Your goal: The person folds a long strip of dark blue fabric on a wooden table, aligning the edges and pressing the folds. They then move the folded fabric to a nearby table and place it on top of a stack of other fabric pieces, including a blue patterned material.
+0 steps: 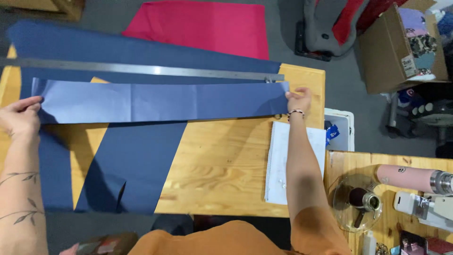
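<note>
While the blue paper strip lies stretched across the desk just below the steel ruler, left hand and right hand pinch its short ends; light and floppy (easily creased), it is probably best gripped there.

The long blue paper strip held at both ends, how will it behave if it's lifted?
The blue paper strip, pinched by the left hand and right hand, looks thin, so probably floppy and light. Its length suggests the middle would sag. Visible creases hint it folds easily.
</note>
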